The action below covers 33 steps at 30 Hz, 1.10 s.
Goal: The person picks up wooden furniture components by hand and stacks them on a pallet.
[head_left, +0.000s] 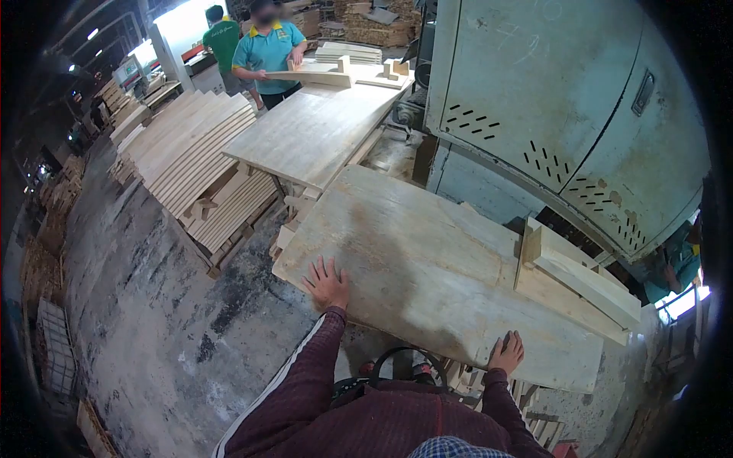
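A worn wooden worktable stretches in front of me. My left hand lies flat near its left front edge, fingers spread, holding nothing. Farther right, my right hand rests on the front edge of the same table with its fingers stretched out and nothing in them. At the table's right back, a pale wooden block lies on a flat board, apart from both hands.
Behind the worktable stands a large metal cabinet. A second table adjoins at the back left, where a person in a blue shirt holds a long board. Stacked wooden panels stand on the left floor.
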Available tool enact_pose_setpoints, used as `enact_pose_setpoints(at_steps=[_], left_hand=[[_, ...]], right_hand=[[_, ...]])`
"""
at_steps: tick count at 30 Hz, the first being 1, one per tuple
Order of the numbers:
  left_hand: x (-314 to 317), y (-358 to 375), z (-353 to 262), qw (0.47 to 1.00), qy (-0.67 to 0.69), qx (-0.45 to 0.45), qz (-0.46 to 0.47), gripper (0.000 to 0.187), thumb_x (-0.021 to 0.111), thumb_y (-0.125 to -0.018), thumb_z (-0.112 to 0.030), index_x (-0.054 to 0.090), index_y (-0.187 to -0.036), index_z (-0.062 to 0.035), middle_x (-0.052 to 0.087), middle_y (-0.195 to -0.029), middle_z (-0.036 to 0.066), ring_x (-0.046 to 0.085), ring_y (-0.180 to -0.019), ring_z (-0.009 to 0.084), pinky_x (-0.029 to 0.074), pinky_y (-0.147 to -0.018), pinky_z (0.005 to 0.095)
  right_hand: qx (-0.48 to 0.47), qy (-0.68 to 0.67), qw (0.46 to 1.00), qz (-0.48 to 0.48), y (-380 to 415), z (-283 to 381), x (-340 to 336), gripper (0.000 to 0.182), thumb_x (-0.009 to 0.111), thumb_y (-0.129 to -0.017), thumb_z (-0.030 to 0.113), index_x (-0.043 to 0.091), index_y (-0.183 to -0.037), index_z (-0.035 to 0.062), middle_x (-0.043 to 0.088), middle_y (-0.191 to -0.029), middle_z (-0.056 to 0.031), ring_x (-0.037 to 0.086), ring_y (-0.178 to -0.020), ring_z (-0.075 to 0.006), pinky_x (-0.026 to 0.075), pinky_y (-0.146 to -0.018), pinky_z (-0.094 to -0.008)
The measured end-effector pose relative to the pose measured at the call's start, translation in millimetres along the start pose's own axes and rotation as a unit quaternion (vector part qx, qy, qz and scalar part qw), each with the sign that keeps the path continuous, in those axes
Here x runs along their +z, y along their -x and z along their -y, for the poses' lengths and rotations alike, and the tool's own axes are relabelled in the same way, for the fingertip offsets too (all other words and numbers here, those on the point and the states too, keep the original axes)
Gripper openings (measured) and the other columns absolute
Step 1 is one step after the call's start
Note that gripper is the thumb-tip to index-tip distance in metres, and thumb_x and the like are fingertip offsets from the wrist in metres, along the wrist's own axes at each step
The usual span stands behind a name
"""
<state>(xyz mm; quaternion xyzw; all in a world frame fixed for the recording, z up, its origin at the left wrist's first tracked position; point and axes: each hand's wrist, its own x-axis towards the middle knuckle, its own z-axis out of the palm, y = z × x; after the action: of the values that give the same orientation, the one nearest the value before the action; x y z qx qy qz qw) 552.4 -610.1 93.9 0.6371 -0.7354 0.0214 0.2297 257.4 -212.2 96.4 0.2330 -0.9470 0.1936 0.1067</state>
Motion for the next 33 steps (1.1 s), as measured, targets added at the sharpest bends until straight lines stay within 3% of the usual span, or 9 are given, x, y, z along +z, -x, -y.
enact_pose_setpoints(at_steps=[29,33], left_hand=[[6,-1,3,1.0,-0.004,0.003,-0.011,0.048,0.055,-0.088,-0.043,0.051,-0.133,-0.0268,0.039,-0.149,0.002,0.029,-0.141,0.0306,0.013,-0.111,0.0638],[6,0,3,1.0,0.001,0.002,-0.009,0.05,0.055,-0.088,-0.042,0.049,-0.135,-0.023,0.039,-0.149,0.002,0.028,-0.141,0.0291,0.011,-0.112,0.0635]], right_hand=[[-0.001,0.007,1.0,0.001,0,-2,2,0.041,0.055,-0.09,0.03,0.054,-0.128,0.0136,0.05,-0.138,-0.006,0.043,-0.128,-0.0297,0.027,-0.109,-0.0457],[0.007,0.006,1.0,0.004,0,1,0,0.042,0.056,-0.089,0.03,0.054,-0.127,0.0122,0.05,-0.138,-0.0063,0.043,-0.128,-0.0294,0.026,-0.11,-0.0444]])
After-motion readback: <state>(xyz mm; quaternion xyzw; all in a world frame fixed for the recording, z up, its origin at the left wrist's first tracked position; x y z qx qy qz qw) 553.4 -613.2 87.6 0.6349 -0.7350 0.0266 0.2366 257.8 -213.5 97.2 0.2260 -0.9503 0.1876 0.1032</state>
